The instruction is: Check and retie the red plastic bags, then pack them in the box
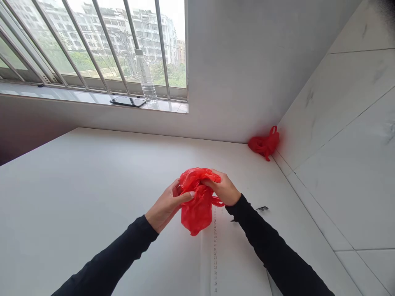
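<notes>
A crumpled red plastic bag (197, 213) is held up between both hands above the white table. My left hand (171, 201) grips its left side, with the thumb pressed on the front of the bag and the fingers partly behind it. My right hand (224, 187) holds the upper right part, its thumb tucked into the folds near the opening. A loop of the bag hangs beside my right wrist. What the bag contains, if anything, is hidden.
Below the hands, a sheet with a column of printed numbers (215, 250) lies on the white table (92, 185). A small black item (262, 209) is near my right forearm. Another red bag (264, 144) sits in the back corner. A water bottle (146, 78) and phone (128, 101) rest on the windowsill.
</notes>
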A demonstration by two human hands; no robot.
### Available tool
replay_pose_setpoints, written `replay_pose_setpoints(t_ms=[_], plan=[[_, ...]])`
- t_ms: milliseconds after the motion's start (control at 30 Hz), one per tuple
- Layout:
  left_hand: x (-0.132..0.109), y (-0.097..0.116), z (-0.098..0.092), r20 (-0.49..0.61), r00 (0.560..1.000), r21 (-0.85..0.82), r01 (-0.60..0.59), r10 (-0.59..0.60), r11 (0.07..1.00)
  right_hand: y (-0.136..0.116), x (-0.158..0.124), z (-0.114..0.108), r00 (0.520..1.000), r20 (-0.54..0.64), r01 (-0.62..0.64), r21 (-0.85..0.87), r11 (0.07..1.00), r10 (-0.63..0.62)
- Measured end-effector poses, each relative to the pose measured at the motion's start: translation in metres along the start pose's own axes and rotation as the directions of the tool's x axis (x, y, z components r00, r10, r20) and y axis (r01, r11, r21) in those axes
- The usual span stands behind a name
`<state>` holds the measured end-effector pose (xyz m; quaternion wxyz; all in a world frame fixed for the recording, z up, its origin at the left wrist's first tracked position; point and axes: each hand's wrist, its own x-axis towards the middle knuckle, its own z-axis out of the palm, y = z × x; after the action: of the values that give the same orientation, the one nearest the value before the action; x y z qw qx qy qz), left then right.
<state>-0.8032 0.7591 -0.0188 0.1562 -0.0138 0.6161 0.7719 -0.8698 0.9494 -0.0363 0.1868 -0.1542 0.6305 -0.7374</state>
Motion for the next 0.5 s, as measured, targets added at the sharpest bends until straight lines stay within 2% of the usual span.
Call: replay_pose_setpoints(t_ms=[100,167,267,333,367,433,500], plan=[[0.001,-0.003,-0.004,-0.005,1.000,0.055,0.013,-0.013,0.998,0.001,0.000,-0.001,0.994,0.107,-0.031,0.031,0.999,0.027],[0.003,-0.005,-0.007,-0.046,0.999,0.023,0.011,-0.010,1.000,0.004,0.002,-0.004,0.981,0.187,-0.062,0.114,0.992,0.039],[0.004,-0.004,-0.009,-0.117,0.993,-0.120,-0.011,-0.003,0.993,0.009,0.006,-0.012,0.985,0.146,-0.125,0.258,0.958,0.089],[0.003,-0.001,-0.007,-0.159,0.987,-0.214,-0.030,-0.004,0.976,0.012,0.008,-0.019,0.985,0.104,-0.161,0.287,0.944,0.136],[0.003,0.001,-0.005,-0.166,0.986,-0.255,-0.037,-0.006,0.966,0.013,0.008,-0.021,0.979,0.126,-0.190,0.267,0.945,0.161],[0.002,0.005,-0.002,-0.170,0.986,-0.321,-0.052,-0.003,0.946,0.015,0.008,-0.025,0.944,0.248,-0.266,0.183,0.946,0.217],[0.001,0.006,0.000,-0.195,0.981,-0.371,-0.073,-0.001,0.926,0.016,0.006,-0.024,0.879,0.402,-0.320,0.095,0.943,0.258]])
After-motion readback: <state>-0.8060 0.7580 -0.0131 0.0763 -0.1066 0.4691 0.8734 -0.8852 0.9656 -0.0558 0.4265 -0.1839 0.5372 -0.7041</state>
